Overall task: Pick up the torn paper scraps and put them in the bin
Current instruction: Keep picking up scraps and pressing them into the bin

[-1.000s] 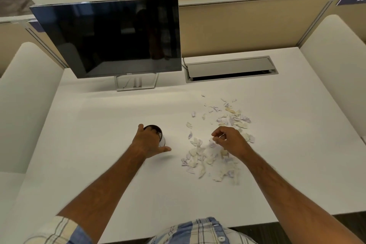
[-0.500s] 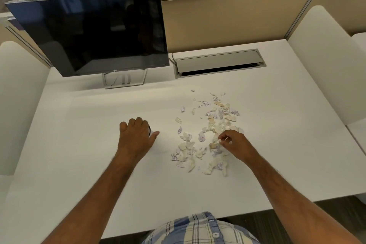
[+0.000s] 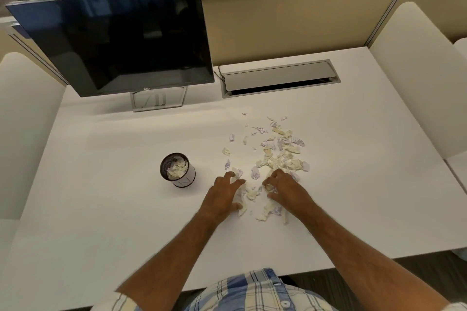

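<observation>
The torn paper scraps [image 3: 274,156] are small, ragged and crumpled, mostly cream and white with some pale purple pieces. They lie loosely strewn on the white table [image 3: 101,209], right of centre, thinning out toward the far side and bunching into a denser heap at the near end.

Both hands rest palm-down on that near heap. The left hand [image 3: 222,197] lies at the heap's left edge with its fingers [image 3: 233,179] spread apart and lightly bent over the scraps. The right hand [image 3: 288,189] lies at the heap's right side, its fingers [image 3: 271,179] curled down into the paper; whether they pinch any piece cannot be told. A few scraps show between the two hands.

The bin [image 3: 177,169], a small dark mesh cup with a white label on its side, stands upright to the left of the left hand, apart from it, and already holds some scraps.

At the back of the table a dark monitor [image 3: 113,38] stands on its stand at the left, with a grey cable hatch [image 3: 279,78] set into the table to its right. A beige partition [image 3: 290,17] rises behind them.
</observation>
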